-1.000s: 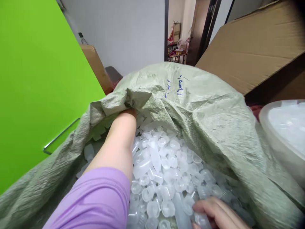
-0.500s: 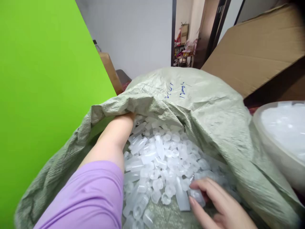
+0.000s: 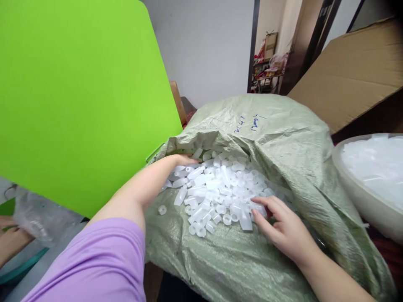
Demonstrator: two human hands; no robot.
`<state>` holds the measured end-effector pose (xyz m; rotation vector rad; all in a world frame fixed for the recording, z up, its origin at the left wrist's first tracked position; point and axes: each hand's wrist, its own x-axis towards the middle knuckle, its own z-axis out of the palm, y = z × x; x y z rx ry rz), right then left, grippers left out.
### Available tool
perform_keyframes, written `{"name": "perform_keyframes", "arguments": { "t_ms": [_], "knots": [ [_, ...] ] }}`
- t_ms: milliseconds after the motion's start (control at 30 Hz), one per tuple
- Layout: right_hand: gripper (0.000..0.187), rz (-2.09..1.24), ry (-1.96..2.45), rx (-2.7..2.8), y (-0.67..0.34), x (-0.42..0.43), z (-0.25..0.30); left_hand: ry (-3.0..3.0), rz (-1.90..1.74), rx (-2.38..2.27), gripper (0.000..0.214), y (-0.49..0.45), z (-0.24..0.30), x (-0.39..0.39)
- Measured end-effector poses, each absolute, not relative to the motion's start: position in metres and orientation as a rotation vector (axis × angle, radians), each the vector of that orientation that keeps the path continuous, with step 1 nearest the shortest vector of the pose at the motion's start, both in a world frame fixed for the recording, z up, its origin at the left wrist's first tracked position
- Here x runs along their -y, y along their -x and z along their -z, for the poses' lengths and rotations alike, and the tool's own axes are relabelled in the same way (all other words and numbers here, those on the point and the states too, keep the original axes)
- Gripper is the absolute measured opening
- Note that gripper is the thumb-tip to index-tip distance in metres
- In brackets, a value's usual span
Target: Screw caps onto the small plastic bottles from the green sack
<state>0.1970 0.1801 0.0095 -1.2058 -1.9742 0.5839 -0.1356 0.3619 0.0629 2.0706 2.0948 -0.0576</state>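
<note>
A big pale green woven sack (image 3: 283,142) lies open toward me, with several small translucent white plastic bottles (image 3: 220,184) spilling from its mouth. My left hand (image 3: 182,160) reaches into the sack's mouth at the upper left of the pile; its fingers are mostly hidden under the fabric fold. My right hand (image 3: 280,224) rests on the near right side of the pile, fingers curled over a few bottles. A purple sleeve (image 3: 94,264) covers my left upper arm.
A bright green panel (image 3: 78,92) stands at the left. A white plastic basin (image 3: 368,176) holding more pale pieces sits at the right, with a cardboard box (image 3: 349,71) behind it. Another person's hand (image 3: 9,239) holds a clear plastic bag (image 3: 37,216) at the far left.
The view has pulled back and shifted left. My right hand slid up along the pile's right side. The left hand stays in the sack's mouth. Bottles have spread onto the sack's front.
</note>
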Motion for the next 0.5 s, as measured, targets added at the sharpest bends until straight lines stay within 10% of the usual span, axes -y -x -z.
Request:
{"name": "perform_keyframes", "arguments": {
  "t_ms": [500],
  "knots": [
    [0.023, -0.462, 1.211, 1.990, -0.196, -0.180, -0.006, -2.037, 0.090, -2.134, 0.071, 0.142, -0.059, -0.311]
  ]
}}
